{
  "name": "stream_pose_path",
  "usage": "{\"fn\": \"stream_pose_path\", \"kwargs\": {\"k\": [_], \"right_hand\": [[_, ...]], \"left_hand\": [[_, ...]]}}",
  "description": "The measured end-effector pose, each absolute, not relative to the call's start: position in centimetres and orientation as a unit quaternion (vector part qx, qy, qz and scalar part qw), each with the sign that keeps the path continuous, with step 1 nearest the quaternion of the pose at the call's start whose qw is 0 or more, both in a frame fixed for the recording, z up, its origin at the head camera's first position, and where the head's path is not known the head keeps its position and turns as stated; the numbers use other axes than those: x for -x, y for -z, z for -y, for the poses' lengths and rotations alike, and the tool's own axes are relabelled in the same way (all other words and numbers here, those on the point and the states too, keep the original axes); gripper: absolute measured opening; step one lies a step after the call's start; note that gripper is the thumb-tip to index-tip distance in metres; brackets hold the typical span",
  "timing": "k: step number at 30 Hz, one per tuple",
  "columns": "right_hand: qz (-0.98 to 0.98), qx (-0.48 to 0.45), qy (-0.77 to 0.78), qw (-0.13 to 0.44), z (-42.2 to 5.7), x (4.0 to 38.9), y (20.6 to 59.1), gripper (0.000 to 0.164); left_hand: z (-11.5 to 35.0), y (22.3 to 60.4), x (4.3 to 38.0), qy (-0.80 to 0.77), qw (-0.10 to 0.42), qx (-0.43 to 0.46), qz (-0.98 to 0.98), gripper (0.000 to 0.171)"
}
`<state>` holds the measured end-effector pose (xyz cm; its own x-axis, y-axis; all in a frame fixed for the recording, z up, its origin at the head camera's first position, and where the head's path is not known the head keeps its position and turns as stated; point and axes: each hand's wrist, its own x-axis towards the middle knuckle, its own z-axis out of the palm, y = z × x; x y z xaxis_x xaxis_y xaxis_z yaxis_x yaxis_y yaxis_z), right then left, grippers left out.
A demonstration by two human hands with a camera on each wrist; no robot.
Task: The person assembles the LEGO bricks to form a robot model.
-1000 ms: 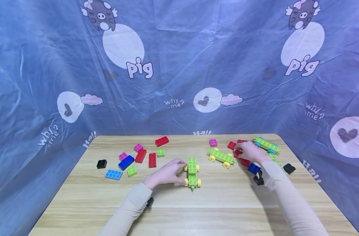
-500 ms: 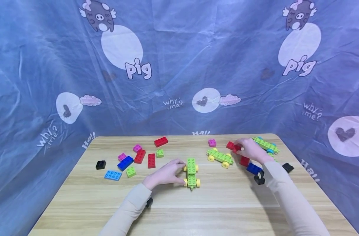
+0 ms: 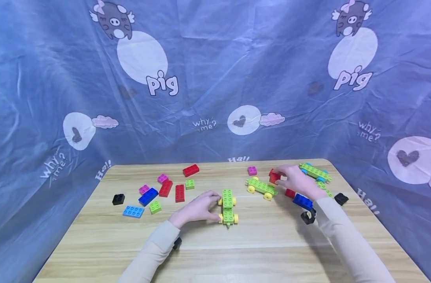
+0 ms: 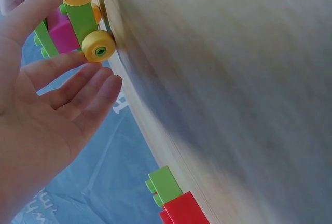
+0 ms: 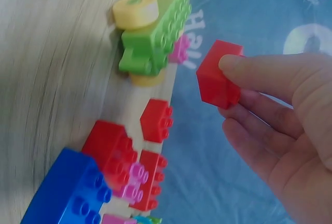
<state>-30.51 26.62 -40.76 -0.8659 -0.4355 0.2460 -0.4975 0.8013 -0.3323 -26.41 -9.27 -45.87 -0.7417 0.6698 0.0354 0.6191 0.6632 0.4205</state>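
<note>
My left hand [image 3: 196, 208] holds a green toy car base [image 3: 227, 214] by its yellow wheels, thumb at one wheel and index finger at the other. In the left wrist view a pink brick [image 4: 63, 31] sits on that base, under a green brick [image 4: 45, 40]. Over at the right, my right hand [image 3: 299, 181] pinches a small red brick [image 5: 215, 76] between thumb and fingers, raised above the table. Below it in the right wrist view are a loose red brick [image 5: 155, 120], a larger red brick [image 5: 106, 146] and a blue brick [image 5: 59, 187].
A second yellow-wheeled base [image 3: 261, 186] stands between the hands, with a pink brick [image 3: 252, 170] behind it. A blue-wheeled base [image 3: 314, 172] and a black piece [image 3: 341, 199] lie at far right. Several loose bricks, including a light blue one [image 3: 133, 211], are scattered at left.
My right hand has lifted a red brick from the pile at right and carried it slightly left. The left hand stays at the car. The head view has shifted slightly.
</note>
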Motion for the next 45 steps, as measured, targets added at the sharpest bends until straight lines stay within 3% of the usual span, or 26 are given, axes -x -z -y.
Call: {"fn": "stream_pose_path", "kwargs": {"k": [19,29,45], "right_hand": [[0.923,-0.319,-0.184,0.113,-21.9,28.5,40.0,0.028],[0.921,-0.332,-0.191,0.079,-19.9,27.8,39.9,0.029],[0.911,-0.356,-0.194,0.076,-17.5,27.7,40.1,0.028]], "left_hand": [[9.4,45.9,26.2,-0.199,0.051,-0.348,-0.915,0.08],[9.3,45.9,26.2,-0.198,0.051,-0.348,-0.915,0.081],[9.4,45.9,26.4,-0.195,0.045,-0.355,-0.913,0.08]]}}
